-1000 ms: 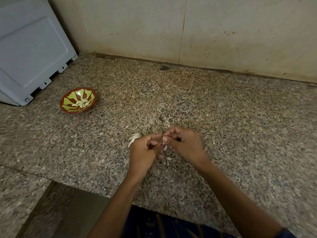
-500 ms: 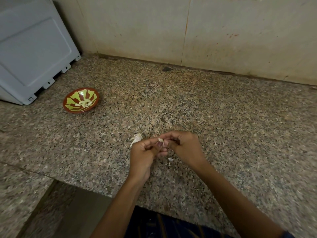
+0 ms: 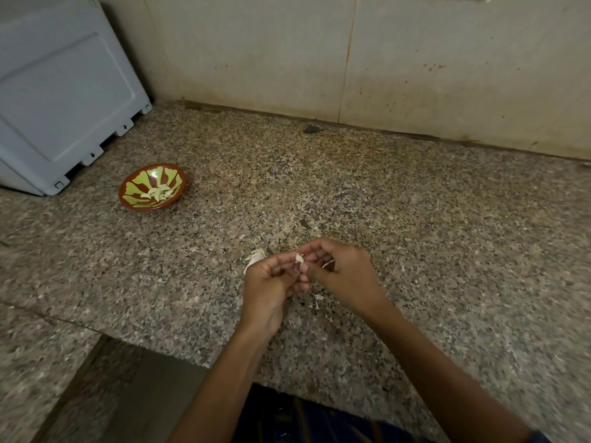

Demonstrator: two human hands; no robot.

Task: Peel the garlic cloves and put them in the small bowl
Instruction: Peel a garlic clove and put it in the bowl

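Both hands meet over the granite counter near its front edge. My left hand (image 3: 271, 282) pinches a small pale garlic clove (image 3: 299, 258) between thumb and fingers. My right hand (image 3: 343, 276) touches the same clove with its fingertips and has a strip of papery skin (image 3: 328, 264) by its fingers. A clump of unpeeled garlic (image 3: 254, 259) lies on the counter just left of my left hand. The small red-and-green bowl (image 3: 134, 201) sits far to the left and holds several peeled cloves (image 3: 158, 192).
A grey plastic appliance (image 3: 60, 100) stands at the back left, just behind the bowl. A tiled wall (image 3: 351, 59) closes the back. Bits of skin (image 3: 316, 300) lie under my hands. The counter's front edge (image 3: 192, 362) steps down at the lower left.
The hands stay together on the clove; the clove now shows more between the fingertips and a strip of skin has come away at the right hand. The view has shifted slightly.
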